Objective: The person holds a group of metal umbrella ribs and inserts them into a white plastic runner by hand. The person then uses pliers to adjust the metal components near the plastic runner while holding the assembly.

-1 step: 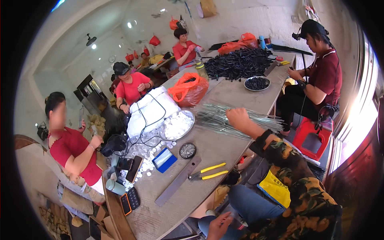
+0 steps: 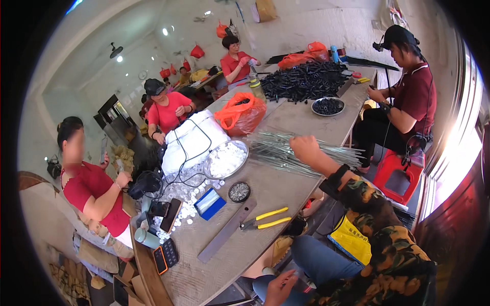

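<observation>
My right hand (image 2: 305,148) is closed at the bundle of thin metal wires (image 2: 286,153) on the table. Its fingertips are turned away, so I cannot make out what they hold. Low down at the near side, my left hand (image 2: 280,288) is beside my jeans-covered leg, its fingers pressed together. Whatever is in them is too small to tell. Nearer on the table lie cutting pliers with yellow handles (image 2: 272,216), a flat metal bar (image 2: 227,232), a round black dish of small metal pieces (image 2: 239,192) and a blue box (image 2: 210,204).
A metal bowl of white parts (image 2: 226,159) stands left of the wires, near an orange plastic bag (image 2: 242,114). Black parts are heaped (image 2: 304,80) at the far end. Phones (image 2: 171,214) and a bottle (image 2: 147,238) sit at the left edge. Several people work around the table.
My right hand has shifted very slightly at the wires. Nothing else visibly differs.
</observation>
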{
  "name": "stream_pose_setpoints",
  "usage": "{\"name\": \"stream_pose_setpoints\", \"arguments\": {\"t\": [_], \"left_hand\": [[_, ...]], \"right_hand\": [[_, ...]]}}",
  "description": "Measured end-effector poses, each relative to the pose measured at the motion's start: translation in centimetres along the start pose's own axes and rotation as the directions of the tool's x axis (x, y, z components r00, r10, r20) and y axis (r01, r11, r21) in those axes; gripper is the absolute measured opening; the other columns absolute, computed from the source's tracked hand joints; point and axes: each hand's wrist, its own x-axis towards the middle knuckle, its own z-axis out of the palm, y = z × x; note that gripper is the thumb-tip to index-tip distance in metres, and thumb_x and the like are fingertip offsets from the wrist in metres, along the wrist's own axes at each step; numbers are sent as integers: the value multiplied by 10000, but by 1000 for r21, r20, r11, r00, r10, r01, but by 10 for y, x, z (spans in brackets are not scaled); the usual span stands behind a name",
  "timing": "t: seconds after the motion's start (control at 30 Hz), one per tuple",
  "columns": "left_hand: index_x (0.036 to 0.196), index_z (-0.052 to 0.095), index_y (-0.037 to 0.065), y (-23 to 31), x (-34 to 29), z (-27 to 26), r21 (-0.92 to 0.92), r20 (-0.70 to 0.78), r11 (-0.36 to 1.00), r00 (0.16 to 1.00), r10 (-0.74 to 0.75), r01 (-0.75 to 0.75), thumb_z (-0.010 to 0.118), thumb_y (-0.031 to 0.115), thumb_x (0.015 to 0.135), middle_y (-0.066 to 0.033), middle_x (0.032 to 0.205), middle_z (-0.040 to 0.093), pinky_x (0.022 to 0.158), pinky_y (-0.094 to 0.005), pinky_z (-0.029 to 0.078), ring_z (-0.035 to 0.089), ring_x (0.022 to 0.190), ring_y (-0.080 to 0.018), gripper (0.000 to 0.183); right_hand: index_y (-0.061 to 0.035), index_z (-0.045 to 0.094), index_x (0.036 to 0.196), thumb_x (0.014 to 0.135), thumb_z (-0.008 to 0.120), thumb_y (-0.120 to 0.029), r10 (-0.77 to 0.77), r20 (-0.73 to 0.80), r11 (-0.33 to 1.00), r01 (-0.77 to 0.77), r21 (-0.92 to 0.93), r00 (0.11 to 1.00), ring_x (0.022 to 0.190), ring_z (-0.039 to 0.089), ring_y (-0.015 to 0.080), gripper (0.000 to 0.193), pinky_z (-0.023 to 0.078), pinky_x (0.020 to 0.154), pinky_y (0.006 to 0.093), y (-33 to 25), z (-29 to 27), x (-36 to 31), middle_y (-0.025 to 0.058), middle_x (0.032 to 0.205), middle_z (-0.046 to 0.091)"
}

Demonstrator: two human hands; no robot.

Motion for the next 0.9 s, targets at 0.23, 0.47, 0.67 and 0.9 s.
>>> {"name": "stream_pose_setpoints", "arguments": {"t": [0.23, 0.47, 0.67, 0.9], "left_hand": [[1014, 570, -24, 28, 14, 13, -151, 55, 988, 998, 26, -18, 494, 114, 859, -89, 797, 619, 619, -223, 474, 586, 697, -114, 221], [1106, 531, 1, 105, 52, 14, -213, 136, 977, 990, 43, -13, 468, 149, 890, -108, 870, 613, 652, -251, 498, 603, 735, -145, 270], [1164, 439, -58, 173, 102, -19, -382, -391, 820, 879, 274, -426, 402, 291, 918, -126, 1011, 582, 833, -293, 454, 578, 915, -188, 428], [1088, 505, -61, 159, 51, -73, -431, -512, 801, 843, 162, -416, 449, 314, 896, -171, 999, 596, 779, -293, 466, 591, 899, -205, 425]], "right_hand": [[-79, 482, 882, 735, 531, -123, 172, -149, 979, -153, 133, 974, 650, 594, 332, 160, 441, 523, 447, 31, -33, -24, 146, 709, 605], [-93, 462, 867, 804, 511, -174, -37, -269, 920, 138, 367, 962, 598, 560, 350, 114, 424, 485, 440, -41, -63, -45, 155, 702, 563], [-73, 495, 975, 695, 548, -131, -465, -412, 809, 565, 163, 784, 545, 576, 208, 291, 449, 462, 299, -125, -99, -74, 57, 728, 517], [-55, 466, 974, 831, 504, -178, -398, -99, 459, 292, 839, 912, 540, 541, 167, 192, 426, 479, 260, -167, -72, -151, 60, 676, 505]]}}
